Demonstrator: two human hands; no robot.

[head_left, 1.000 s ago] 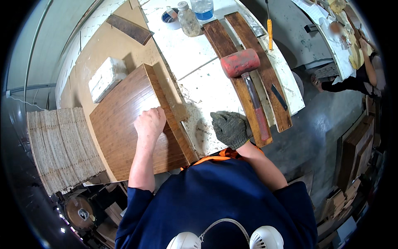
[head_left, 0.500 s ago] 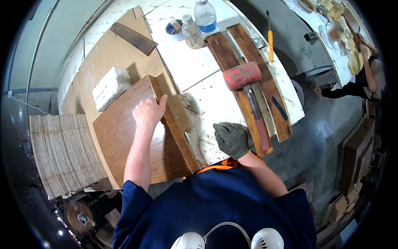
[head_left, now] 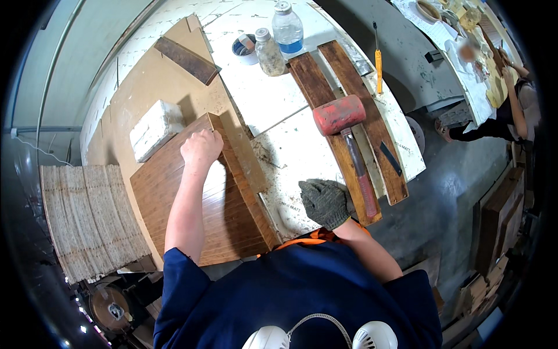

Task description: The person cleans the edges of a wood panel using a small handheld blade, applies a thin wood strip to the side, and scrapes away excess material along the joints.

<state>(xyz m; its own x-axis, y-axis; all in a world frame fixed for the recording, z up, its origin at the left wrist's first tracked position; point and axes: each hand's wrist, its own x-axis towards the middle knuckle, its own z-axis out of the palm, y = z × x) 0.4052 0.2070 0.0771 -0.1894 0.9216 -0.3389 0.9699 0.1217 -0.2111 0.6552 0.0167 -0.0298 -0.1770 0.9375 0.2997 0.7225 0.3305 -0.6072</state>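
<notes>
My bare left hand (head_left: 201,146) is curled into a fist on top of a thick brown wooden panel (head_left: 165,185), close to its far right corner. Whatever the fingers may hold is hidden. My right hand (head_left: 324,202), in a dark grey knitted glove, rests at the table's near edge with its fingers curled in; nothing shows in it. Just right of the glove lies a red-headed mallet (head_left: 339,114), its head across two dark wooden strips (head_left: 309,75) and its handle along the left strip. A white wrapped block (head_left: 154,131) sits by the panel's far left edge.
Cardboard (head_left: 131,96) lies under the panel, with a dark wood piece (head_left: 185,60) on it. A bottle (head_left: 288,29), a jar (head_left: 269,53) and a yellow-handled tool (head_left: 379,70) are farther off. A slatted stack (head_left: 90,218) stands left. Another person (head_left: 517,107) works at far right.
My left hand has slid slightly left, off the panel's right edge, and its outstretched thumb has folded in. My gloved right hand has barely moved. The whole view has shifted a little.
</notes>
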